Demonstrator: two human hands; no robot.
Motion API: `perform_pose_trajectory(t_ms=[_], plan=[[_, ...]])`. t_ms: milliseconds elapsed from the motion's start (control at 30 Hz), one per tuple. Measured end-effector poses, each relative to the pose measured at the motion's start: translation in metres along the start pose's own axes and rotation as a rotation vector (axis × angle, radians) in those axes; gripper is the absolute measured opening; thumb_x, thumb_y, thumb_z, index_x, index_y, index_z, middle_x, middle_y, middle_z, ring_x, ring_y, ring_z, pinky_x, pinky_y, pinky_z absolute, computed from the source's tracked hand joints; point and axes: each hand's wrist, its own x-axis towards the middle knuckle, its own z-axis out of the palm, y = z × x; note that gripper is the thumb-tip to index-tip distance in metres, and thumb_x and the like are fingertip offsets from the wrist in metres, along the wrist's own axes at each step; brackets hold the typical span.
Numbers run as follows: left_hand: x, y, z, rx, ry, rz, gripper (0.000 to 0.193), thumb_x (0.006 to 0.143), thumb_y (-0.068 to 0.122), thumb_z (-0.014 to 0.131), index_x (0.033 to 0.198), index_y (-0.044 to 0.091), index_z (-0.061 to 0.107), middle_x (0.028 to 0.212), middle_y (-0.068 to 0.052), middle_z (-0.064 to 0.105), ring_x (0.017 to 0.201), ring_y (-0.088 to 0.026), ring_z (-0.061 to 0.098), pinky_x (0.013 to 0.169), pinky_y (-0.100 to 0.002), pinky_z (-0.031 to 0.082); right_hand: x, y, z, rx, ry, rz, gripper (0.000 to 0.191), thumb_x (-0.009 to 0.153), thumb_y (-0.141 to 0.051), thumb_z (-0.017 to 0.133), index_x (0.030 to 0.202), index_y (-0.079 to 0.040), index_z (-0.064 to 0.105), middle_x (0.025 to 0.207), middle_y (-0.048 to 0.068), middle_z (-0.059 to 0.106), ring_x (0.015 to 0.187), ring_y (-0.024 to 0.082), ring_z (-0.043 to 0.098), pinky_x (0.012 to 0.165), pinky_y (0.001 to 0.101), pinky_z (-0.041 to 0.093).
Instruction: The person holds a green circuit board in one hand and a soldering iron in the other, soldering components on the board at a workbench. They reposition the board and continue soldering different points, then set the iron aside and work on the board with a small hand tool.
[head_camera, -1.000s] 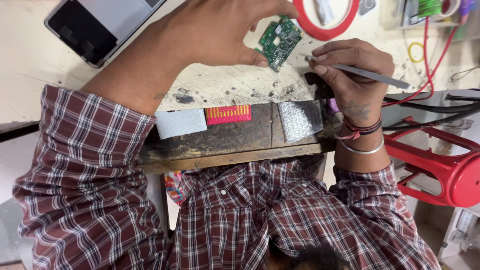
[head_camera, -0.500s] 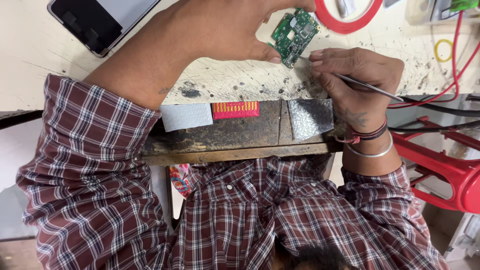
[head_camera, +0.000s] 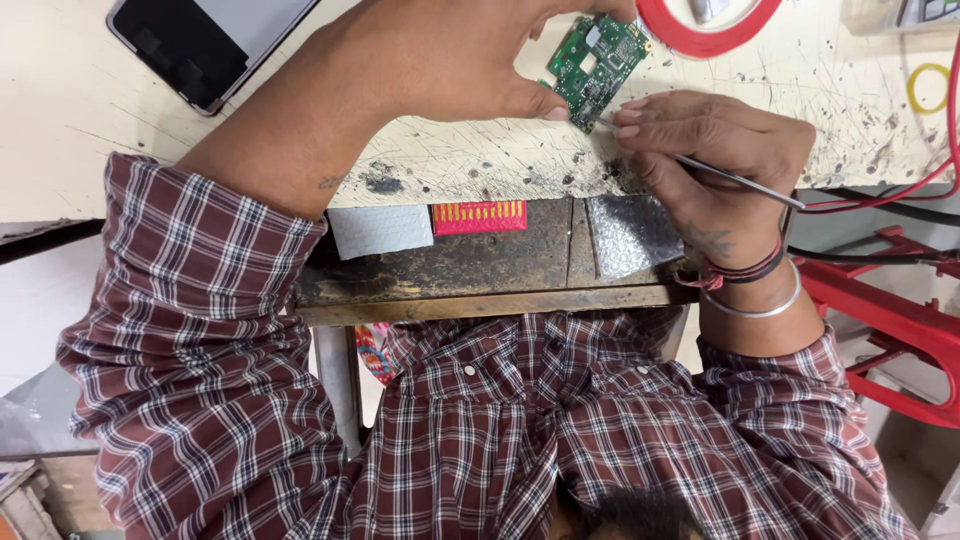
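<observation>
Circuit board held at the bench edge, metal probe against it

Hands: two, both the person's own, meeting in the upper middle of the frame. The left hand (head_camera: 470, 60) pinches one small green circuit board (head_camera: 598, 68) by its lower edge, thumb and fingers closed on it, holding it tilted just above the scarred cream worktop (head_camera: 820, 110). The right hand (head_camera: 715, 165) grips one thin metal probe (head_camera: 735, 178) like a pen; its tip touches the board's lower corner, while its shaft runs out toward the right of the frame.

One dark smartphone (head_camera: 205, 40) lies flat at the upper left, well apart from the board. One red tape ring (head_camera: 705, 40) sits at the top edge, just right of the board, and one small yellow ring (head_camera: 930, 88) lies near the upper right corner. Red and black wires (head_camera: 880, 200) cross the right side. On the dark shelf below the worktop's front edge lie three flat pieces: one grey pad (head_camera: 380, 228), one pink strip (head_camera: 480, 216) and one silvery textured pad (head_camera: 635, 235). Two bracelets circle the right wrist.
</observation>
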Motion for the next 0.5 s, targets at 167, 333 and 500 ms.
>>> perform_pose_trajectory(t_ms=[167, 333, 500], plan=[[0.0003, 0.0041, -0.0003, 0.045, 0.018, 0.008, 0.069, 0.085, 0.025, 0.096, 0.143, 0.018, 0.06, 0.112, -0.008, 0.072, 0.096, -0.023, 0.069, 0.076, -0.041, 0.058, -0.0004, -0.0014, -0.0004, -0.002, -0.011, 0.001, 0.014, 0.088, 0.008, 0.076, 0.102, 0.004, 0.074, 0.105, 0.017, 0.075, 0.108, 0.029, 0.075, 0.097, 0.0341, 0.06], [-0.0011, 0.0043, -0.0019, 0.066, -0.036, -0.069, 0.068, 0.084, 0.026, 0.096, 0.142, 0.02, 0.061, 0.106, -0.009, 0.07, 0.091, -0.023, 0.067, 0.073, -0.042, 0.056, -0.0012, 0.0004, -0.0005, -0.004, 0.006, 0.003, 0.013, 0.092, 0.007, 0.076, 0.105, 0.004, 0.074, 0.109, 0.016, 0.075, 0.111, 0.029, 0.074, 0.102, 0.0358, 0.059], [-0.0005, 0.0016, -0.0007, 0.016, 0.018, 0.055, 0.069, 0.085, 0.023, 0.096, 0.142, 0.014, 0.059, 0.115, -0.009, 0.071, 0.096, -0.024, 0.067, 0.077, -0.042, 0.056, -0.002, 0.0009, 0.0001, 0.024, 0.015, -0.001, 0.013, 0.096, 0.007, 0.075, 0.109, 0.003, 0.074, 0.112, 0.014, 0.075, 0.109, 0.028, 0.075, 0.103, 0.0336, 0.059]])
